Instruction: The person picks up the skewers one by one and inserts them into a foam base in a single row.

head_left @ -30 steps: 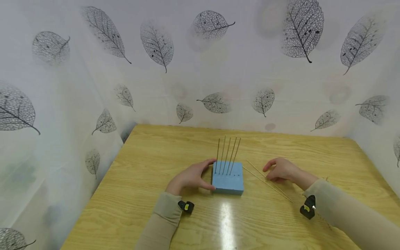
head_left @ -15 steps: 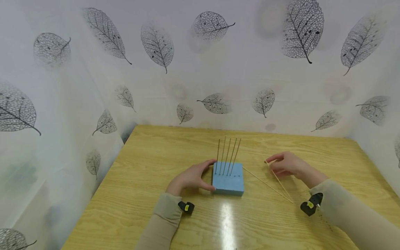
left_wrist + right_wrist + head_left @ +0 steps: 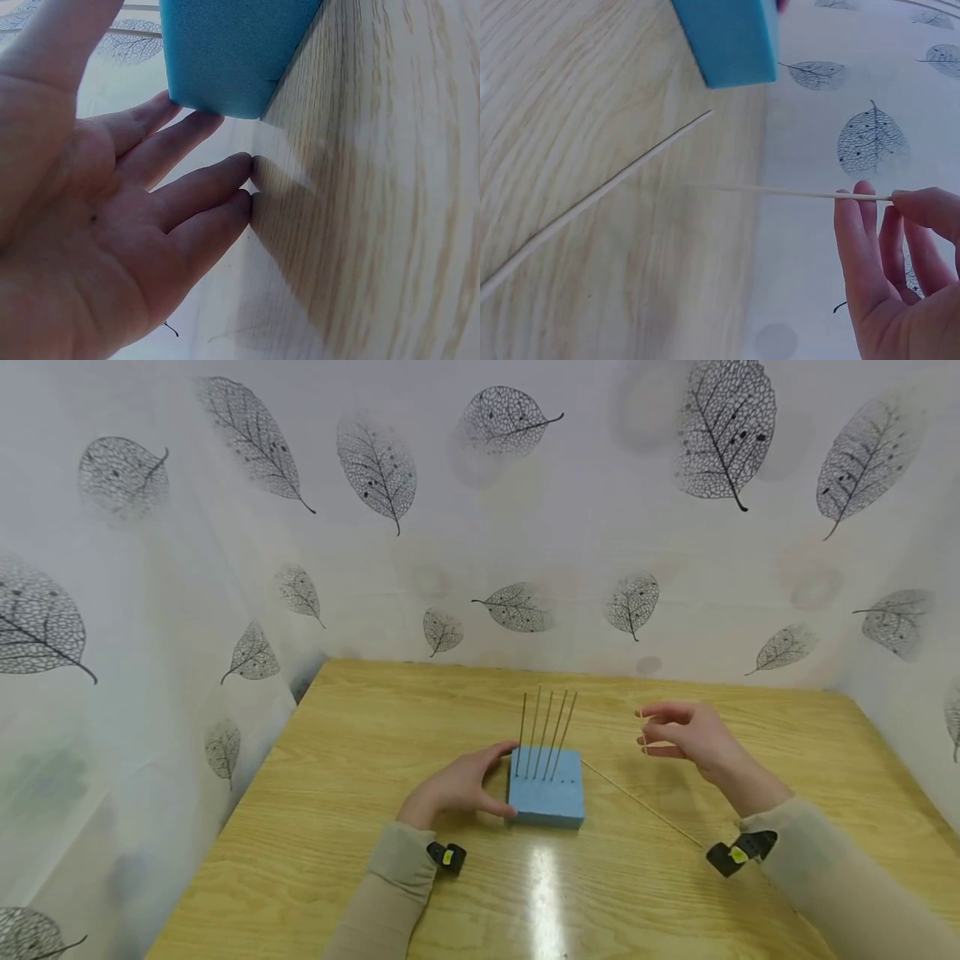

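A light blue foam block [image 3: 547, 802] lies on the wooden table with several thin wooden sticks [image 3: 534, 733] standing upright in a row in its top. Two small holes show to the right of them. My left hand [image 3: 459, 783] holds the block's left side, thumb at the front corner and fingertips at the back edge. To the block's right and raised over the table, my right hand [image 3: 697, 739] pinches one end of a thin wooden stick [image 3: 802, 193]; the far end points down and away from the palm. Another wooden stick [image 3: 645, 804] lies slantwise between block and right wrist.
A pale curtain [image 3: 570, 535] printed with grey leaves hangs behind the table and along its sides. The table's back edge [image 3: 450, 663] runs beyond the block. A band-mounted camera [image 3: 447, 858] sits on the left wrist.
The right hand has lifted one of the two loose sticks off the table and raised it, tilting it upright. The left hand and the block have stayed in place.
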`<state>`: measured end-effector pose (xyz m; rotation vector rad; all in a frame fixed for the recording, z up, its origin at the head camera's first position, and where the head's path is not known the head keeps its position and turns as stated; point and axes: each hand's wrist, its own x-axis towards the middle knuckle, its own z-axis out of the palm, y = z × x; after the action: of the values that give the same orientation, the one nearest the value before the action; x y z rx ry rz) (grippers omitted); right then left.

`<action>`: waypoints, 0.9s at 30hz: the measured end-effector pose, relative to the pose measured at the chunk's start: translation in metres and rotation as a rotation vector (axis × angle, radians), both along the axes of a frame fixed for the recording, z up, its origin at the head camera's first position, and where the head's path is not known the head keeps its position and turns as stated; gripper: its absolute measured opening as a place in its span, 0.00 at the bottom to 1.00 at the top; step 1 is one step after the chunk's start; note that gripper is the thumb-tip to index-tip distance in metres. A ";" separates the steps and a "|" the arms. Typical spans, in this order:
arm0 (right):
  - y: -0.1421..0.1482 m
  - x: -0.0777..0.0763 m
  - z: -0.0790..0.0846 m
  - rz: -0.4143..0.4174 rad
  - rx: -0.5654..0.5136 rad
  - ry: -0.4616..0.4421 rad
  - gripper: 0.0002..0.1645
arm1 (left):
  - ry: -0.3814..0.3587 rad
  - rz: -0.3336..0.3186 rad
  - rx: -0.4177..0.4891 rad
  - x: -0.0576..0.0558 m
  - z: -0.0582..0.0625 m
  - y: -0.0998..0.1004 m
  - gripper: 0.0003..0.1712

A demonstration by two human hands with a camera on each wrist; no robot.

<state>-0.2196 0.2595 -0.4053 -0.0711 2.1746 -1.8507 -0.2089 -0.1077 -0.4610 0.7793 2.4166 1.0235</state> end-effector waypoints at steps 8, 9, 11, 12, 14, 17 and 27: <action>-0.007 0.010 0.015 -0.026 -0.171 0.115 0.13 | -0.004 -0.003 0.015 0.001 0.000 0.000 0.61; -0.009 0.011 0.017 -0.028 -0.190 0.125 0.13 | -0.006 -0.003 0.015 0.001 0.000 0.000 0.61; -0.013 0.013 0.020 -0.043 -0.223 0.139 0.12 | -0.011 -0.002 0.013 0.001 0.000 0.000 0.61; -0.015 0.014 0.022 -0.054 -0.238 0.145 0.12 | -0.012 -0.003 0.013 0.000 0.000 0.001 0.61; -0.019 0.015 0.024 -0.075 -0.261 0.156 0.12 | -0.013 -0.006 0.010 0.000 0.001 0.001 0.61; -0.026 0.017 0.026 -0.098 -0.284 0.182 0.12 | -0.017 -0.009 0.011 0.000 0.001 0.001 0.61; -0.047 0.027 0.030 -0.135 -0.333 0.248 0.12 | -0.011 -0.005 0.014 -0.001 -0.001 0.000 0.61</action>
<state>-0.1927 0.2127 -0.3756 -0.2385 2.0400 -2.3799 -0.2095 -0.1080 -0.4620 0.7823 2.3997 1.0418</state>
